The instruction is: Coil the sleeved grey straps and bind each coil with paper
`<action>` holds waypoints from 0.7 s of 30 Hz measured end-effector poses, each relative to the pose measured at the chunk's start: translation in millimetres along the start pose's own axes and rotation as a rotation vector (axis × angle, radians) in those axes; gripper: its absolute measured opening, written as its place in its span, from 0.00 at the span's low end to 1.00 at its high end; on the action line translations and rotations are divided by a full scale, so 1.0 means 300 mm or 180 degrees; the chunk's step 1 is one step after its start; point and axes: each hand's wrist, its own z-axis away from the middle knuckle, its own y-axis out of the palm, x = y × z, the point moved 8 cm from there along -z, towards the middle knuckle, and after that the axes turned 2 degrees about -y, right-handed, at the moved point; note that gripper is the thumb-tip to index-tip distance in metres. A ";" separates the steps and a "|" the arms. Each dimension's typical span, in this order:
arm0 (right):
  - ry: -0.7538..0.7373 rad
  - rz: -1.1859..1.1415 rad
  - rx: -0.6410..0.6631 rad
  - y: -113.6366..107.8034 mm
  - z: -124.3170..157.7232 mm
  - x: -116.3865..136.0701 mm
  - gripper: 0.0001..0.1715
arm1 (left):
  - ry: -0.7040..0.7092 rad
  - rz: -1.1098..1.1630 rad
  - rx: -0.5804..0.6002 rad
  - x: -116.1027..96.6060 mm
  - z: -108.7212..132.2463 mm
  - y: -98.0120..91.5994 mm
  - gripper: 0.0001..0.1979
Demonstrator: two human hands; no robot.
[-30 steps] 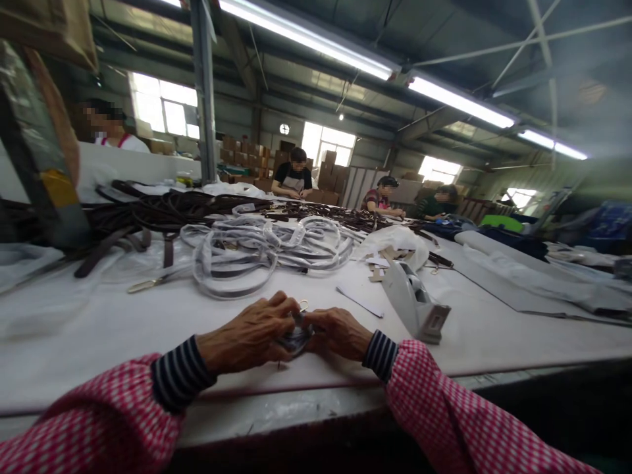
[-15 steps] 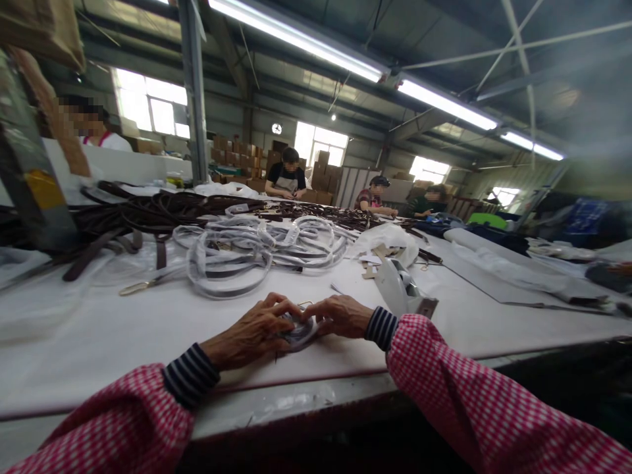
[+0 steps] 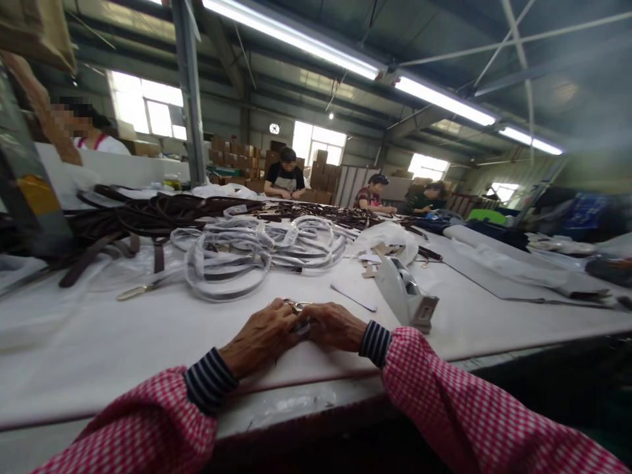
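Left hand [image 3: 261, 337], right hand [image 3: 338, 326]; grey bundle [image 3: 302, 328] between

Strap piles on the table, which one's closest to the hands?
The plastic-wrapped loops, just beyond the hands. They look pale and shiny, while the dark brown straps look bare and lie farther away.

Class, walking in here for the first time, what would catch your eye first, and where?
Most likely the left hand and right hand, which meet near the front edge of the white table around a mostly hidden bundle, a gold-coloured clip showing between them. Beyond lie looped, plastic-wrapped straps; a grey tape dispenser stands to the right.
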 end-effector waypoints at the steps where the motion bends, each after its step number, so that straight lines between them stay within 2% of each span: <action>1: 0.0040 -0.0101 0.0061 -0.005 0.012 -0.005 0.26 | 0.0062 0.0051 -0.0052 0.002 0.002 0.008 0.07; 3: 0.0098 -0.0061 0.0117 -0.017 0.031 -0.015 0.33 | 0.0180 0.0144 -0.0085 0.012 0.006 0.017 0.05; 4: 0.0074 0.0090 0.0083 -0.024 0.037 -0.018 0.32 | 0.0237 0.0185 -0.0074 0.017 0.007 0.018 0.05; 8: -0.0236 0.0835 -0.0111 -0.024 0.030 -0.019 0.21 | 0.0403 0.0414 0.0006 0.021 0.012 0.003 0.09; 12: -0.0106 0.0779 -0.0190 -0.002 0.013 -0.051 0.13 | 0.0423 0.0667 0.0050 0.018 0.024 -0.007 0.10; 16: 0.0130 0.0553 -0.0358 0.017 0.009 -0.067 0.11 | 0.0128 0.0238 -0.0045 0.019 0.015 0.017 0.09; 18: 0.0185 0.0506 -0.0449 0.027 0.010 -0.065 0.11 | -0.0041 -0.0133 -0.0212 0.013 0.004 0.032 0.10; 21: 0.0168 0.0276 -0.0560 0.022 0.019 -0.062 0.13 | -0.0059 -0.0606 -0.0473 -0.011 -0.007 0.058 0.08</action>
